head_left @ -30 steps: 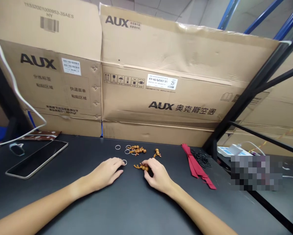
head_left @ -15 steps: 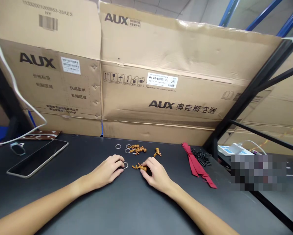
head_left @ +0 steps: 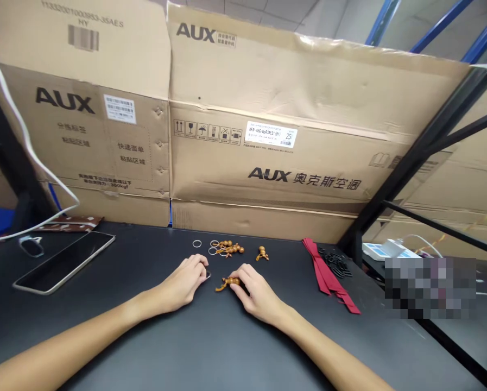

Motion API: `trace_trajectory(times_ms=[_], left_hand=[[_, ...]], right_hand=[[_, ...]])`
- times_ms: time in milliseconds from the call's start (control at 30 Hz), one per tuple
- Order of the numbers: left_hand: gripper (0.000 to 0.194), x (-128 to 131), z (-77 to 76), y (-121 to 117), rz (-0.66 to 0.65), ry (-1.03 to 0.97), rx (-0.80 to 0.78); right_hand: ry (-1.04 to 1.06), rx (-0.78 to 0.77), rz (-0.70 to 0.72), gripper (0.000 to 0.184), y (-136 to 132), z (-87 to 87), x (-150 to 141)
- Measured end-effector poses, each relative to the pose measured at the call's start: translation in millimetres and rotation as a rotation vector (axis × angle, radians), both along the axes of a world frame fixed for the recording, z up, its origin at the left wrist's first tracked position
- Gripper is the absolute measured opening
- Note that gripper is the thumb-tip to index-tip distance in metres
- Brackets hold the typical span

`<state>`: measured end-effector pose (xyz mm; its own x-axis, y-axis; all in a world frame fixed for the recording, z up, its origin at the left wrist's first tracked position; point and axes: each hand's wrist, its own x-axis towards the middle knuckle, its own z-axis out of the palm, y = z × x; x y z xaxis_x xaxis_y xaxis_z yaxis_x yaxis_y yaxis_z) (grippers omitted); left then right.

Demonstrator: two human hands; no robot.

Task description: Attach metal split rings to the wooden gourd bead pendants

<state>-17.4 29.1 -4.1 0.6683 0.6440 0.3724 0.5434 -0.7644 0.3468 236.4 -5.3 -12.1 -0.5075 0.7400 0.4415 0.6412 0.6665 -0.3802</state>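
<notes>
change first: the small metal ring [head_left: 209,275], flat and plain to see half a second ago, now shows only as a sliver at the fingers of the left hand [head_left: 188,281], seemingly tilted. left fingers drawn together, pinching it as far as one can tell. right hand [head_left: 257,291] sits slightly further left too, the brown gourd charm [head_left: 232,281] held between thumb and fingers, cord loop [head_left: 220,288] trailing leftward. reading: one piece per hand, near each other but apart; the thin ring looks the harder to keep hold of. both hands low over the dark surface [head_left: 227,347].

behind: a charm cluster [head_left: 233,249] with rings; a loose ring [head_left: 193,244] to its left; a single charm [head_left: 261,252] to its right. further right, red strips [head_left: 328,276] beside black pieces [head_left: 336,264].

containers: brown pouch [head_left: 74,224] at back left, beyond the phone [head_left: 68,263]; contents, if any, hidden. cardboard panels [head_left: 276,81] stand behind; cannot tell whether they enclose anything. charms and rings lie in no container.
</notes>
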Motion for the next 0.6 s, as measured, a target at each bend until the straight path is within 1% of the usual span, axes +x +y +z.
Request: trace_trajectory(times_ms=[133, 267, 433, 600], left_hand=[[0.024, 4.5, 5.2, -7.2, -0.048, -0.086, -0.096], [0.025, 9.8, 9.6, -15.8, -0.091, -0.111, -0.183], [0.026, 11.4, 12.9, -18.5, -0.099, -0.107, -0.229], [0.025, 11.7, 15.1, -19.4, -0.102, -0.102, -0.246]], right_hand=[[0.043, -0.041, 0.048, 0.010, -4.5, 5.1, -5.9], [0.080, -0.090, 0.091, 0.008, -7.1, 7.5, -10.3], [0.076, -0.099, 0.072, 0.011, -7.2, 6.4, -10.8], [0.066, -0.048, 0.043, 0.016, -6.8, 5.3, -11.7]])
